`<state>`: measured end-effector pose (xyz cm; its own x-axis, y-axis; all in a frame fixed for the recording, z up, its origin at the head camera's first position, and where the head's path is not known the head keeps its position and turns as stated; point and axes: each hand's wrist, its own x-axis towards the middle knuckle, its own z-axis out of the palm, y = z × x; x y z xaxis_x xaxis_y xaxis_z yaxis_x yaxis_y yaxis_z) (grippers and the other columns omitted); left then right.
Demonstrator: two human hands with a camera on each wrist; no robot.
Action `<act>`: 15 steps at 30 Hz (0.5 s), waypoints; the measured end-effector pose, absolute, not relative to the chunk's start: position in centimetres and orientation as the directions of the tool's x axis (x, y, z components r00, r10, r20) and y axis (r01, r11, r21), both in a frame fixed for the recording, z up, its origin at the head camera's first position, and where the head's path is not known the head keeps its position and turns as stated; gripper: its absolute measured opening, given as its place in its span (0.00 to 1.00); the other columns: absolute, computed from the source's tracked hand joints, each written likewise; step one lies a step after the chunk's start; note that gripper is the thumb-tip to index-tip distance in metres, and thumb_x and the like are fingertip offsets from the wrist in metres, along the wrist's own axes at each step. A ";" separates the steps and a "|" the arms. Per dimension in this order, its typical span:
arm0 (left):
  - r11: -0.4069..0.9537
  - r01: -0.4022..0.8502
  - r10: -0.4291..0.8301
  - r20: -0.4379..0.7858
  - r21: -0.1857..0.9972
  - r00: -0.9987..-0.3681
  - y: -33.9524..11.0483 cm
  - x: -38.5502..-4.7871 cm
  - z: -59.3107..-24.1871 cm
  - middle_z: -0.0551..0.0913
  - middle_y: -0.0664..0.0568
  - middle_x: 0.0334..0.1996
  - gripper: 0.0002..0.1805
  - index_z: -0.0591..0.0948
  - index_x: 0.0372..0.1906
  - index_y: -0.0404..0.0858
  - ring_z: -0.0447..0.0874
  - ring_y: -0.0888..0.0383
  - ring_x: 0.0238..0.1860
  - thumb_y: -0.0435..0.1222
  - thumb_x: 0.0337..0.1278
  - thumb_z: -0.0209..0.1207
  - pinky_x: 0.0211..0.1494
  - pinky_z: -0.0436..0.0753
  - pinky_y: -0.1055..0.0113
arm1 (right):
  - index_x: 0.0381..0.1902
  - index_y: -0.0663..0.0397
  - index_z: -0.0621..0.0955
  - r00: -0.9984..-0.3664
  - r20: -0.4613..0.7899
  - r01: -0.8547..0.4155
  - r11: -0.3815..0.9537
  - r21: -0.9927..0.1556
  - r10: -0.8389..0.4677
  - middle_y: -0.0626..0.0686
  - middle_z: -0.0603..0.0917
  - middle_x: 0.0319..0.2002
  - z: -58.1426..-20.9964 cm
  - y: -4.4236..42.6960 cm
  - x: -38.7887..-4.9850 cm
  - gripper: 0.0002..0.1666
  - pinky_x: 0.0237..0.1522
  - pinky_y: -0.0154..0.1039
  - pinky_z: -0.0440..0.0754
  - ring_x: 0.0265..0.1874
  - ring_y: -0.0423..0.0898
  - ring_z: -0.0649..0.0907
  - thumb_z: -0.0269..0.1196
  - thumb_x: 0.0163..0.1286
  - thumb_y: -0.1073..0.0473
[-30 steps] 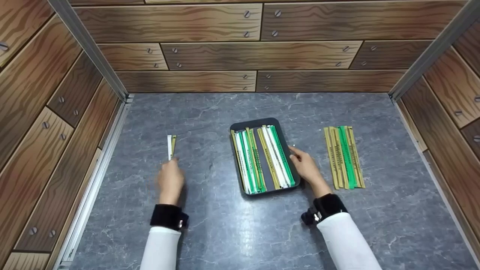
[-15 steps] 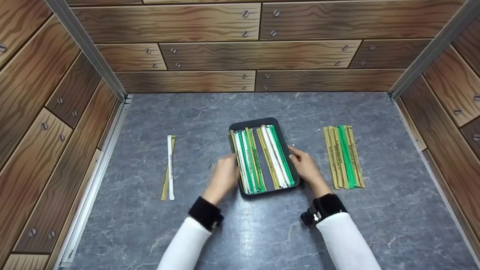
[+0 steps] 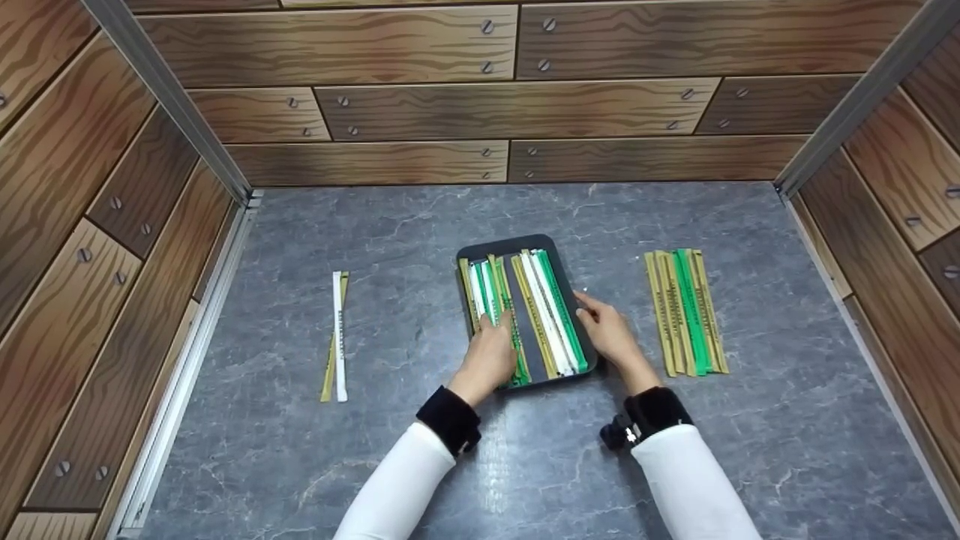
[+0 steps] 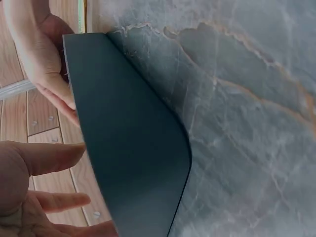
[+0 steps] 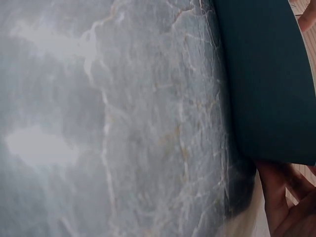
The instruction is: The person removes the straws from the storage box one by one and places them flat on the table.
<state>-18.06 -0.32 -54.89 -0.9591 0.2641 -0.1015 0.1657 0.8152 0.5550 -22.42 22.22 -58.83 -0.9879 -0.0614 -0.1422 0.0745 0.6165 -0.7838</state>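
Observation:
A dark rectangular tray (image 3: 504,245) stands mid-table, holding slim white, green and gold stick packets (image 3: 553,315) in two groups with a bare strip between. My left hand (image 3: 489,352) is over the tray's left group, its fingertips among the packets (image 3: 481,283) there. In the left wrist view, its thumb (image 4: 54,158) and fingers are spread apart behind the tray wall (image 4: 128,138), holding nothing visible. My right hand (image 3: 613,336) grips the tray's right side. Its fingers (image 5: 276,197) show by the tray's corner in the right wrist view, partly hidden.
Left on the grey marbled tabletop (image 3: 405,225), a white stick packet (image 3: 340,337) crosses a gold one (image 3: 328,375). To the right, several gold packets (image 3: 664,315) and green ones (image 3: 694,315) lie side by side. Wood-patterned walls (image 3: 420,112) enclose the back and sides.
My left hand has left the white and gold packets on the left, which lie crossed on the table, and moved right over the tray. My right hand has stayed at the tray.

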 end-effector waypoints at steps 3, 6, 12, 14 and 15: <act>0.817 0.190 0.273 -0.074 0.544 -0.959 -0.1 -18.3 -55.3 0.66 0.20 0.58 0.33 0.65 0.70 0.29 0.80 0.45 0.29 0.23 0.57 0.55 0.31 0.82 0.59 | 0.72 0.53 0.69 -0.989 -0.136 0.065 0.623 -0.780 -0.066 0.64 0.82 0.48 -58.8 22.2 -22.4 0.26 0.34 0.43 0.74 0.34 0.52 0.78 0.52 0.78 0.60; 0.828 0.220 0.272 -0.027 0.516 -0.962 0.0 -18.5 -56.0 0.68 0.21 0.54 0.32 0.68 0.67 0.27 0.81 0.41 0.32 0.18 0.53 0.54 0.32 0.83 0.57 | 0.71 0.54 0.69 -0.990 -0.127 0.058 0.626 -0.778 -0.066 0.64 0.82 0.48 -58.9 22.1 -22.4 0.26 0.37 0.45 0.75 0.37 0.52 0.79 0.52 0.78 0.60; 0.869 0.238 0.239 0.053 0.433 -0.970 -0.1 -18.9 -57.1 0.73 0.22 0.47 0.24 0.75 0.56 0.25 0.82 0.40 0.29 0.18 0.49 0.58 0.28 0.83 0.57 | 0.72 0.53 0.69 -0.990 -0.129 0.061 0.623 -0.780 -0.064 0.64 0.81 0.49 -58.8 22.2 -22.4 0.26 0.37 0.45 0.75 0.36 0.53 0.79 0.52 0.78 0.60; 0.882 0.239 0.233 0.066 0.407 -0.970 -0.1 -19.0 -57.4 0.77 0.28 0.40 0.20 0.76 0.51 0.25 0.83 0.42 0.28 0.19 0.49 0.59 0.28 0.83 0.56 | 0.72 0.53 0.69 -0.990 -0.128 0.061 0.624 -0.779 -0.063 0.64 0.82 0.49 -58.8 22.1 -22.4 0.26 0.36 0.43 0.75 0.36 0.52 0.79 0.52 0.78 0.60; 0.889 0.241 0.233 0.068 0.390 -0.970 0.0 -19.0 -57.5 0.79 0.31 0.36 0.19 0.77 0.49 0.26 0.83 0.42 0.28 0.20 0.48 0.60 0.29 0.84 0.56 | 0.72 0.53 0.69 -0.990 -0.129 0.062 0.624 -0.779 -0.063 0.64 0.82 0.49 -58.8 22.1 -22.4 0.26 0.36 0.43 0.75 0.35 0.52 0.79 0.52 0.78 0.60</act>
<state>-19.02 0.00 -57.46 -0.9701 0.2331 0.0684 0.2410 0.8888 0.3899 -22.36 22.15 -58.82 -0.9896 -0.0632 -0.1291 0.0617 0.6242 -0.7789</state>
